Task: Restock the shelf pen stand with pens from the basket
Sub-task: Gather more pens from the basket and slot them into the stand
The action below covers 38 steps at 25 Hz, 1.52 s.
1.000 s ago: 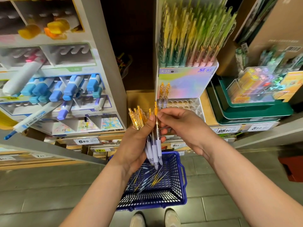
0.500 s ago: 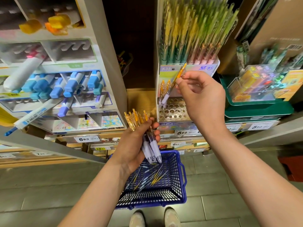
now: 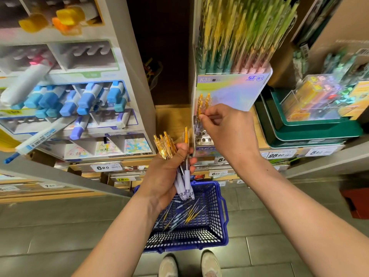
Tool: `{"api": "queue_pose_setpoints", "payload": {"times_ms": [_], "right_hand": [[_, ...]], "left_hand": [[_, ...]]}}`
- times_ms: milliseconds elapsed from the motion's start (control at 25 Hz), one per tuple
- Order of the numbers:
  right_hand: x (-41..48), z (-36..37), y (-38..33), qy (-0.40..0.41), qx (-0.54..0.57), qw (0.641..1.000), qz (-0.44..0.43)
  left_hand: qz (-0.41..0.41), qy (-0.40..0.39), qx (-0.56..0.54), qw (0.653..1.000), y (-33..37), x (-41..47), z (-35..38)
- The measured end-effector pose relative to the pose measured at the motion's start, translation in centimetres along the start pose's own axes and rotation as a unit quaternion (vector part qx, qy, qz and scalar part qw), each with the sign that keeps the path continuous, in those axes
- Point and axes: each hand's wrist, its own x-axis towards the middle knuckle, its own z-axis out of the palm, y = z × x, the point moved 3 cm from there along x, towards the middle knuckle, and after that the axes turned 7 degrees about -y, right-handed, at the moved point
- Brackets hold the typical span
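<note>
right hand (image 3: pixel 229 134): up at the pen stand (image 3: pixel 235 92), thumb and forefinger pinching one orange-topped pen (image 3: pixel 199 109) right at the stand's left edge. The other fingers are curled in behind.
that pen: upright-ish and over the hole tray. Can't tell if the tip is seated in a hole, the fingers cover it.
neighbours: two more orange pens (image 3: pixel 208 99) stand just beside it, against the shiny back card.
hole tray: a few open holes (image 3: pixel 201 137) show between the right hand and the stand's left wall. The rest is hidden under the hand.
left hand (image 3: pixel 165 176): lower down and left of the stand, fingers wrapped around a bundle of pens (image 3: pixel 184 176), orange tops up, pale grips pointing down at the basket.
tight spot: one pen in the bundle sticks up higher and sits near the stand's lower-left corner. The two hands are close but not touching.
basket (image 3: pixel 223 206): blue, on the floor below the left hand, its far rim under the shelf lip. Loose pens (image 3: pixel 187 214) lie scattered along the bottom.
open room: a dark gap (image 3: pixel 169 56) runs between the marker display (image 3: pixel 79 100) and the stand, and bare floor tiles (image 3: pixel 60 226) lie on both sides of the basket.
right side: green trays (image 3: pixel 311 128) butt up near the stand's right edge.
bottom edge: shoes (image 3: pixel 209 264) just short of the basket's near rim.
</note>
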Motion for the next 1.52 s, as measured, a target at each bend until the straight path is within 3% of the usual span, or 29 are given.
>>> {"api": "queue_pose_setpoints", "payload": {"times_ms": [120,280,320,440,560,720,920,1120,1240,1520], "right_hand": [[-0.2,0.2,0.2,-0.036,-0.019,0.999,0.03],[-1.8,1.1,1.0,-0.12,0.072,0.98,0.138],[-2.3,1.4,1.1,-0.161,0.133,0.963,0.168],[-3.3,2.4,0.8,-0.273,0.352,0.868,0.22],[-3.3,2.0,0.9,-0.262,0.423,0.836,0.231],[-2.8,0.6,1.2,-0.177,0.416,0.862,0.23],[-1.5,-1.8,1.1,-0.115,0.445,0.867,0.192],[0.1,-5.2,1.3,0.029,0.31,0.944,0.11],[0.2,-5.2,1.0,0.092,0.247,0.961,0.079],[0.0,-3.1,0.7,0.061,0.103,0.993,0.006]], "left_hand": [[0.004,-0.012,0.008,1.0,0.2,0.0,0.1],[0.008,-0.042,0.002,0.999,0.4,-0.1,0.5],[0.009,-0.047,0.002,0.999,0.4,-0.1,0.5],[0.009,-0.063,-0.003,0.998,0.3,-0.2,0.9],[-0.001,-0.066,-0.014,0.998,0.3,-0.3,1.1],[-0.036,-0.042,-0.061,0.997,0.3,-0.3,1.2],[-0.04,-0.02,-0.071,0.996,0.5,-0.2,1.3],[-0.003,-0.017,-0.029,0.999,0.6,-0.2,1.1],[0.006,-0.043,-0.013,0.999,0.7,-0.4,1.3],[0.012,-0.029,-0.019,0.999,0.7,-0.3,1.1]]}}
